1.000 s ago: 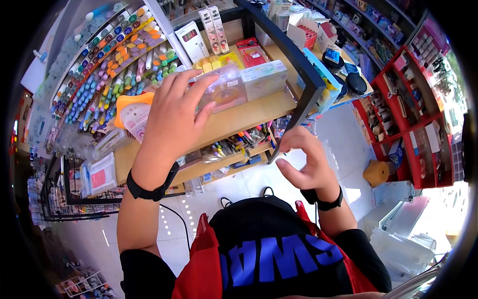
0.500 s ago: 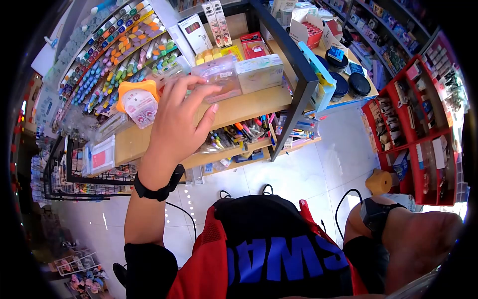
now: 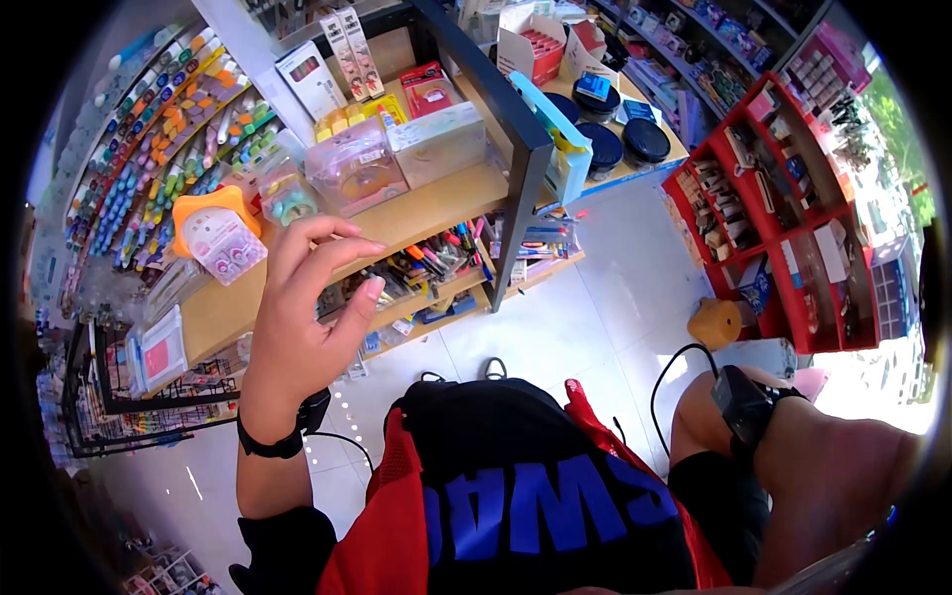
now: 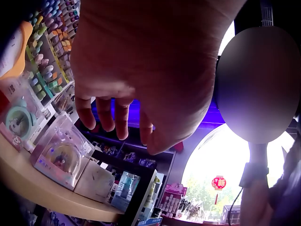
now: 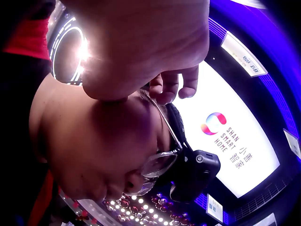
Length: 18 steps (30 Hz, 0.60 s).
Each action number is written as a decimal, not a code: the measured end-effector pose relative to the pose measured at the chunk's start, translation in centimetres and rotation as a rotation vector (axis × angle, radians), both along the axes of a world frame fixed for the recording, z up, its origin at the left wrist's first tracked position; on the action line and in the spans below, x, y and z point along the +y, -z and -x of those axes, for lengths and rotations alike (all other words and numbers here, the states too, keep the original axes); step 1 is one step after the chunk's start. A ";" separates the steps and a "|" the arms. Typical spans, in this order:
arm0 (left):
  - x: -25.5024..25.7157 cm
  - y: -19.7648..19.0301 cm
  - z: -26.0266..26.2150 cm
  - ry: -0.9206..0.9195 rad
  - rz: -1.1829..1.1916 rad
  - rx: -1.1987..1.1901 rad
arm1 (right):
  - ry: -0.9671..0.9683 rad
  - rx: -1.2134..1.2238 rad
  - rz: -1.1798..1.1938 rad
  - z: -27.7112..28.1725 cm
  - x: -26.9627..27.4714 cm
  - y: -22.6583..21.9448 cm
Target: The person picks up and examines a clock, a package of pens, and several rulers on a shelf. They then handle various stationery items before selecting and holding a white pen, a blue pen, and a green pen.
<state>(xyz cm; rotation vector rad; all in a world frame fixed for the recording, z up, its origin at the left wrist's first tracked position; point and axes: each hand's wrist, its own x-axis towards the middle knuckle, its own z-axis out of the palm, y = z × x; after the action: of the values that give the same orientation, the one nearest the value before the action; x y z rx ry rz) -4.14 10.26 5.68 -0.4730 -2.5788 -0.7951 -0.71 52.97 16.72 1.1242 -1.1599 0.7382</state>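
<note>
My left hand (image 3: pixel 302 317) hovers in front of the wooden shelf (image 3: pixel 436 208), fingers loosely bent and thumb apart, with nothing in it. Behind its fingertips stand a clear pinkish plastic box (image 3: pixel 359 171), a pale box (image 3: pixel 444 144) and a small clear pack with a teal item (image 3: pixel 290 201). An orange-topped pack (image 3: pixel 220 236) is just left of the hand. My right hand (image 5: pixel 146 42) is raised to the side of the person's head, near the glasses (image 5: pixel 157 167). Its fingertips (image 5: pixel 189 84) bend loosely down by the hair; the thumb is hidden.
Rows of markers (image 3: pixel 149 149) fill a rack at the left. A black frame (image 3: pixel 521 178) bounds the shelf's right end. Beyond it are dark round tins (image 3: pixel 600 149) and a red shelf unit (image 3: pixel 783 238). Loose pens (image 3: pixel 426 253) lie on a lower shelf.
My right hand has risen from beside the shelf frame to the head. The left hand has drawn back from the clear box toward the body. The view has shifted right.
</note>
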 end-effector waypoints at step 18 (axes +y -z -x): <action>-6.4 6.3 -6.5 -0.094 -0.392 -0.025 | -0.097 -0.173 -0.328 1.9 -9.8 -2.1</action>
<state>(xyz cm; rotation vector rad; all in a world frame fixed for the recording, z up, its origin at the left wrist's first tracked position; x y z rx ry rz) 2.35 3.85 -0.66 -0.2209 -2.3619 -1.2404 -2.65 43.13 18.81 1.4190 -1.4167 0.7477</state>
